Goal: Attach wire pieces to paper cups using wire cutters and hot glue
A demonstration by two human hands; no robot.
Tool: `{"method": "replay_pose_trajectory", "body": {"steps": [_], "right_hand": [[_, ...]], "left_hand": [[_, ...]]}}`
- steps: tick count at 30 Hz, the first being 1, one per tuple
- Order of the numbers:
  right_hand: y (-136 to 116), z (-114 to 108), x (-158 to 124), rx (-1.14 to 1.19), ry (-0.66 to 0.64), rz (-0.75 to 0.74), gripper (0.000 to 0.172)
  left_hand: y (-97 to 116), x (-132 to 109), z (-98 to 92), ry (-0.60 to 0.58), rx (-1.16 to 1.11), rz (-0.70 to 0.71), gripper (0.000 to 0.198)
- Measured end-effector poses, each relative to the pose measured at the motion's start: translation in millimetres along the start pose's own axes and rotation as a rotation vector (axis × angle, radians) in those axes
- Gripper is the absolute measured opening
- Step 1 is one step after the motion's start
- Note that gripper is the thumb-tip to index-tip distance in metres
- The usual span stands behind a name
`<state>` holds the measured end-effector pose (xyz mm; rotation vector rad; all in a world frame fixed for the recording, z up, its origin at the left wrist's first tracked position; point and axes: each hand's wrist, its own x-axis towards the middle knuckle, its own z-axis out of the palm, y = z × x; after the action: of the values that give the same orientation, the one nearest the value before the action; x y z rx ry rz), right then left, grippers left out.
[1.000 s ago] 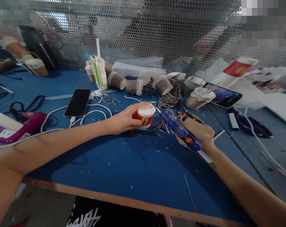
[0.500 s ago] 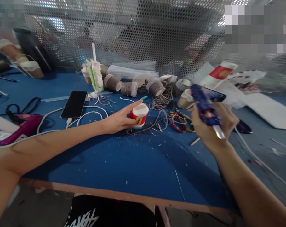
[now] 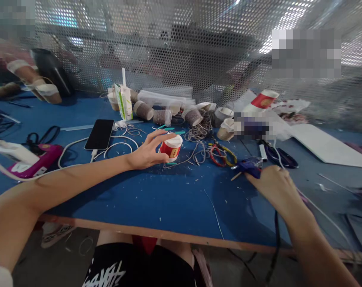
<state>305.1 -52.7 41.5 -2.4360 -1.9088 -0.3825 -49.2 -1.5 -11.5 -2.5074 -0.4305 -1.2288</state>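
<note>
My left hand (image 3: pixel 148 151) curls around a small red and white paper cup (image 3: pixel 170 147) that lies tilted on the blue table (image 3: pixel 169 199), with the fingers on its side. My right hand (image 3: pixel 273 185) grips a blue hot glue gun (image 3: pixel 249 166) low over the table at the right, its nozzle pointing left. The gun's cord runs off the table edge beside my forearm. A tangle of twine (image 3: pixel 200 133) lies just beyond the cup.
Twine-wrapped paper cups (image 3: pixel 169 115) line the back of the table by a perforated metal screen. A black phone (image 3: pixel 100 134) on a white cable, a pink glue gun (image 3: pixel 34 161), a juice carton (image 3: pixel 124 101), pliers (image 3: pixel 219 153) and scissors (image 3: pixel 278 155) lie around.
My right hand has swung the blue glue gun away from the cup, up to the right, then lowered it to the table. My left hand has stayed on the cup.
</note>
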Motion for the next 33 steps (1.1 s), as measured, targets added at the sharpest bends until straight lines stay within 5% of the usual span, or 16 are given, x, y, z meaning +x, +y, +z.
{"method": "replay_pose_trajectory", "body": {"steps": [2, 4, 8, 10, 12, 16, 18, 21, 23, 27, 33], "right_hand": [[-11.6, -15.6, -15.0, -0.078, -0.045, 0.082, 0.057], [-24.6, -32.5, -32.5, -0.046, 0.16, 0.077, 0.071], [-59.2, -49.5, -58.6, 0.39, 0.331, -0.495, 0.052], [-83.5, -47.4, -63.5, 0.651, 0.166, -0.784, 0.044], [-108.1, -41.3, -63.5, 0.807, 0.012, -0.903, 0.045], [-135.8, -29.7, -54.0, 1.02, -0.045, -0.93, 0.031], [-136.0, -27.0, -46.6, 1.114, -0.209, -0.989, 0.038], [-128.3, -24.8, -33.9, 1.253, -0.4, -0.955, 0.045], [-122.6, -23.7, -25.1, 1.363, -0.373, -0.847, 0.046], [-113.6, -24.3, -9.8, 1.614, -0.368, -0.682, 0.043], [-104.0, -27.4, 1.8, 1.713, -0.623, -0.688, 0.036]], "left_hand": [[4.3, 1.7, -2.6, 0.089, 0.046, 0.033, 0.007], [12.1, 5.0, -5.8, 0.139, 0.091, 0.057, 0.008], [35.9, 14.6, -9.9, 0.211, 0.176, 0.007, 0.008], [47.8, 18.7, -10.8, 0.236, 0.203, -0.055, 0.01], [56.5, 21.2, -11.8, 0.241, 0.188, -0.116, 0.014], [60.2, 21.7, -15.1, 0.226, 0.101, -0.14, 0.019], [56.2, 20.5, -14.7, 0.224, 0.044, -0.18, 0.02], [45.7, 17.1, -5.3, 0.267, -0.01, -0.365, 0.024], [37.3, 13.9, 7.2, 0.274, -0.024, -0.514, 0.047], [22.1, 7.7, 32.8, 0.13, -0.174, -0.728, 0.1], [6.5, 8.1, 38.5, -0.051, -0.58, -0.954, 0.106]]}}
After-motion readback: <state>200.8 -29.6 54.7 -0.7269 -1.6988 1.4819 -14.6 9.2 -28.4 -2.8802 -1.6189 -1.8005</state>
